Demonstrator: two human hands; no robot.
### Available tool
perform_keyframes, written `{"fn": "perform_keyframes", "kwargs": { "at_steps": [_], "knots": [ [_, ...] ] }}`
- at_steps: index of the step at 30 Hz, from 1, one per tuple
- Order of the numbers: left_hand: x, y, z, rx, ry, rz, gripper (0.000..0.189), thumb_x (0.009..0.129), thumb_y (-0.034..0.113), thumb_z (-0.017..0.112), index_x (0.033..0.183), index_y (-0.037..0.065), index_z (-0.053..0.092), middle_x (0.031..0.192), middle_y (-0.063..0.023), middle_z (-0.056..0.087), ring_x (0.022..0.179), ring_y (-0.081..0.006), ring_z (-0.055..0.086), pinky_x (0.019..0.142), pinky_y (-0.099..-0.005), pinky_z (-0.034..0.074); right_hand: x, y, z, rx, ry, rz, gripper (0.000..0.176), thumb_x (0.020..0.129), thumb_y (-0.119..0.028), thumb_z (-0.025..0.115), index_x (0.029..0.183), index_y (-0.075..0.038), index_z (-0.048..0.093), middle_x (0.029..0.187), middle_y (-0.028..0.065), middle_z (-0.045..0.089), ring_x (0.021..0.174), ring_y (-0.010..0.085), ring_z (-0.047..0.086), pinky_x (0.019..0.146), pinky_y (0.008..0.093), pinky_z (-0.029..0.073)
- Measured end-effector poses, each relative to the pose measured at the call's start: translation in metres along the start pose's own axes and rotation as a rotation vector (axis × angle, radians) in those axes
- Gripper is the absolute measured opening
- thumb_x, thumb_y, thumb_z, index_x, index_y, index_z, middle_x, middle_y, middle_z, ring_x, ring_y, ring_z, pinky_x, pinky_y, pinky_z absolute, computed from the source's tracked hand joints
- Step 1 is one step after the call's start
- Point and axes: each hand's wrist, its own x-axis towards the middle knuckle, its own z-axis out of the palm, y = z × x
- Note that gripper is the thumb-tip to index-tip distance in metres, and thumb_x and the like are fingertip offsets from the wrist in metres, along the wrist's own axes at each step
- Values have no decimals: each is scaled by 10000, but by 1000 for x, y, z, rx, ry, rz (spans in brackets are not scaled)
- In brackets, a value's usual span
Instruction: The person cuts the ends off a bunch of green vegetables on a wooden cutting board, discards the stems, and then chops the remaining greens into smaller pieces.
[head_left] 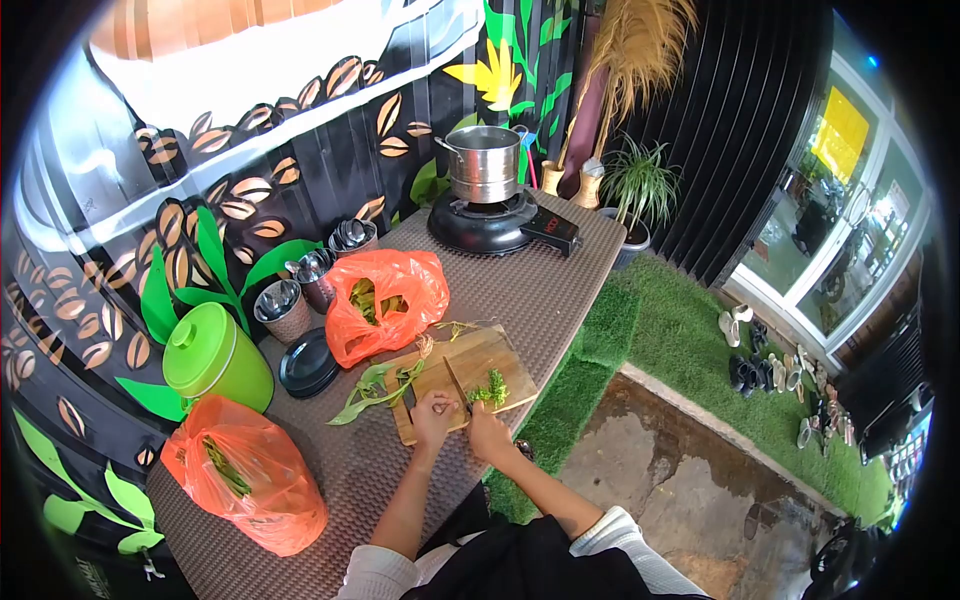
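Observation:
My right hand [488, 432] is wrapped round the handle of a knife [456, 381], whose blade points away from me over a wooden cutting board [512, 352]. Just left of it, my left hand [432, 416] is curled closed above the board; whatever its fingers hold is too small to make out. Chopped greens [489, 388] lie in a small heap on the board, right of the blade. Long leafy stems [372, 392] stretch across the board's left edge onto the table. A few thin stem ends [427, 345] lie by the board's far edge.
An orange plastic bag [410, 275] of greens stands behind the board; a second orange bag [270, 485] sits at left. Nearby are a green lidded container [225, 365], black plates [310, 365] and cutlery cups [283, 305]. A steel pot [484, 165] rests on a portable stove [475, 228].

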Motion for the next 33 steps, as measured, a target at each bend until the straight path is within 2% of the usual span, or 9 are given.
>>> {"fn": "perform_keyframes", "kwargs": {
  "at_steps": [5,8,11,16,19,25,29,31,33],
  "knots": [
    [-9,5,2,84,73,145,196,728,30,748,881,21,626,769,-69,648,632,-146,558,587,-272,457,-11,-7,7,10,-35,23,420,866,-78,467,1250,38,342,913,272,649,879,416,652,760,482,529],
    [-9,9,0,111,64,168,189,730,24,739,883,33,627,779,-61,657,674,-176,567,633,-291,468,-13,-8,15,76,11,35,296,879,-141,471,1111,25,389,889,306,636,848,454,636,755,521,507],
    [-9,13,0,108,57,138,190,727,21,731,885,44,628,799,-52,665,720,-199,575,693,-304,479,-11,-3,9,71,-17,53,417,872,-114,476,1241,35,352,917,276,645,861,430,648,755,500,523],
    [-7,18,4,96,92,145,218,719,42,725,916,81,638,821,-24,676,789,-204,599,727,-319,497,2,17,-13,99,-44,-59,227,903,-161,443,1052,8,412,918,281,637,897,450,628,757,522,507],
    [-11,26,2,341,59,259,212,742,73,707,943,92,642,826,-22,672,829,-208,612,715,-328,508,5,21,-21,65,-70,-50,238,897,-162,457,1058,9,416,931,284,633,916,450,623,764,521,506],
    [-16,30,3,443,108,333,219,757,91,702,969,89,643,819,-36,655,786,-204,633,665,-329,520,2,18,-18,21,-25,-95,240,880,-136,480,1064,2,413,924,277,641,898,432,639,752,510,517],
    [-12,13,9,156,126,180,228,757,101,717,971,76,644,829,-50,660,711,-190,645,636,-297,514,-8,6,-5,6,-21,-36,263,865,-121,504,1074,2,401,912,270,646,873,427,648,737,501,527],
    [-10,10,8,8,56,-4,221,756,111,732,950,57,640,822,-72,670,650,-175,648,607,-267,499,-14,2,4,20,72,-33,284,870,-122,476,1097,33,406,867,281,643,811,415,656,703,517,525],
    [-9,6,7,42,53,16,220,749,115,739,931,51,632,815,-75,675,644,-168,649,599,-262,492,-17,0,10,9,67,-22,286,866,-113,479,1103,26,398,838,269,648,787,409,660,681,503,532]
  ]
}}
